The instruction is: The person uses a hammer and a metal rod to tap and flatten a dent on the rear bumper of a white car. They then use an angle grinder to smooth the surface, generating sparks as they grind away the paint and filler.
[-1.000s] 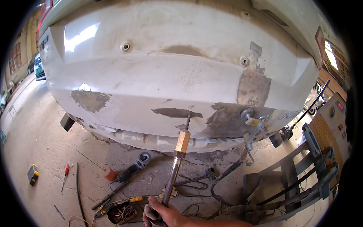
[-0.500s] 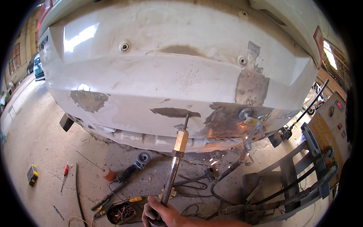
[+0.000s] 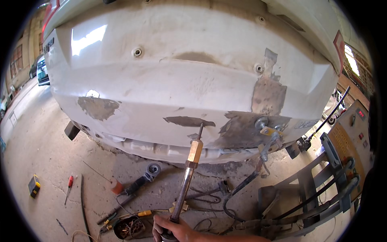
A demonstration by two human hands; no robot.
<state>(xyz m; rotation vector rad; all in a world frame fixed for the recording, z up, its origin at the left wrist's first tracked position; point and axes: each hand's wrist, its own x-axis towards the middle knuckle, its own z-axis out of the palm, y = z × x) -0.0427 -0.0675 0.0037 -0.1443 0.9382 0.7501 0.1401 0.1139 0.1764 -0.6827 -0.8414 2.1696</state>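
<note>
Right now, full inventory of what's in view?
car body panel: 1, white with bare grey patches, fills upper frame
rod tool with brass collar: 1, steel, tip on a bare patch
clamp with cable: 1, grey, on panel at right
machine on cart: 1, tan, right edge
angle grinder: 1, black, on floor
screwdriver: 1, red handle, floor left
small yellow-black device: 1, floor far left
hand: 1, grips rod's lower end; which hand unclear
</note>
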